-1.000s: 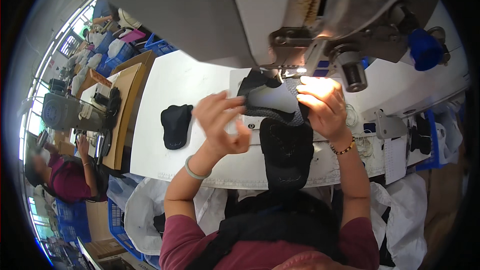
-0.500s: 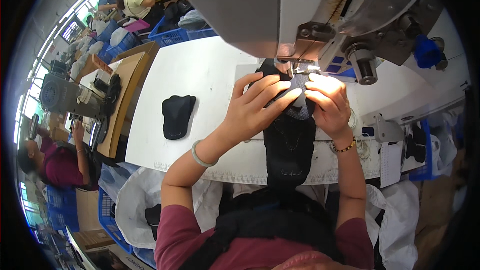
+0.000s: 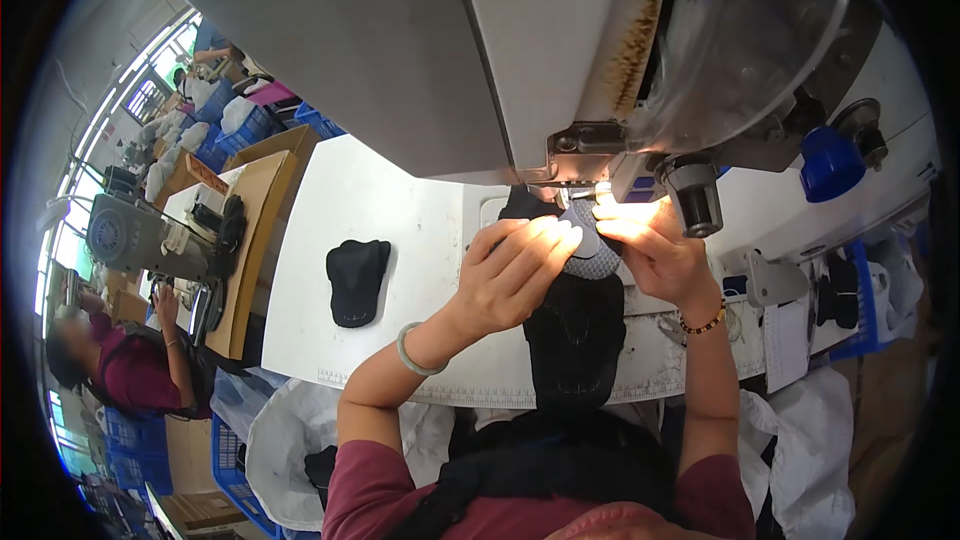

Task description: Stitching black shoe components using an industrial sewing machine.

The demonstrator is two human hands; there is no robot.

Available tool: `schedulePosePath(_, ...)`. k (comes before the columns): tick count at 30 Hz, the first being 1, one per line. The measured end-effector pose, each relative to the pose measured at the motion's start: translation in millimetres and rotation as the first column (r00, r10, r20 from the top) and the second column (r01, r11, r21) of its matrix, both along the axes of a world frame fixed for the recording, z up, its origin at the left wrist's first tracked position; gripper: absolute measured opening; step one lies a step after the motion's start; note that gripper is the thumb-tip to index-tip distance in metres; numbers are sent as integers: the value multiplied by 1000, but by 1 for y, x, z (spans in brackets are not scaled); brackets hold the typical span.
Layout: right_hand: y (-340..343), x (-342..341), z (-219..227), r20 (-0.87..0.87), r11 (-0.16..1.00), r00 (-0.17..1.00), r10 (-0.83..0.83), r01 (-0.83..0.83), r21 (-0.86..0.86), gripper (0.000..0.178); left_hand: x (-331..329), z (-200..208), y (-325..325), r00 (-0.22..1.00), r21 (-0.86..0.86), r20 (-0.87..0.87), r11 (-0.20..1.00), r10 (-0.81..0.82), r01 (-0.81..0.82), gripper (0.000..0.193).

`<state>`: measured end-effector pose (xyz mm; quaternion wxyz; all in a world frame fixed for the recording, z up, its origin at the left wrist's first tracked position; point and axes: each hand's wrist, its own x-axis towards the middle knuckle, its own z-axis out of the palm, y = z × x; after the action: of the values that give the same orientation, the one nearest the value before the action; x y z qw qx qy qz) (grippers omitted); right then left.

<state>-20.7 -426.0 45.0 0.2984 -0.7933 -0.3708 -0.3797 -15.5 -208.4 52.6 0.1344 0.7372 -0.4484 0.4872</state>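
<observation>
Under the bright lamp of a sewing machine (image 3: 565, 145), my two hands meet at a grey mesh fabric piece (image 3: 600, 262) close to the presser foot. My left hand (image 3: 512, 275) is closed, its fingertips gripping the left edge of the mesh. On the other side, my right hand (image 3: 662, 258) pinches the mesh's right edge; glare washes out its fingertips. A black shaped fabric piece (image 3: 574, 345) with pale stitch lines hangs from beneath the mesh toward my lap. The needle point itself is hidden.
Another black fabric piece (image 3: 357, 283) lies on the white table (image 3: 430, 170) to the left. White sacks (image 3: 285, 450) hang below the front edge on both sides. A blue basket (image 3: 868, 300) stands at right. A co-worker in maroon (image 3: 150, 365) sits at far left.
The view has shifted, so the machine head looks larger and lower. My left fingers have drawn together on the mesh, which shows more of its grey surface. Both hands stay at the machine.
</observation>
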Motion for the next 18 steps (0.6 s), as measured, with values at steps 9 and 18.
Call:
schedulePosePath(9, 2, 2, -4, -31, 1000, 999, 10, -9, 26, 29, 17, 2, 5, 989, -70, -118, 994, -90, 82, 28)
schedulePosePath(18, 20, -12, -2, 97, 985, 983, -158, 163, -49, 42, 41, -4, 15, 922, -194, -231, 943, -310, 269, 26)
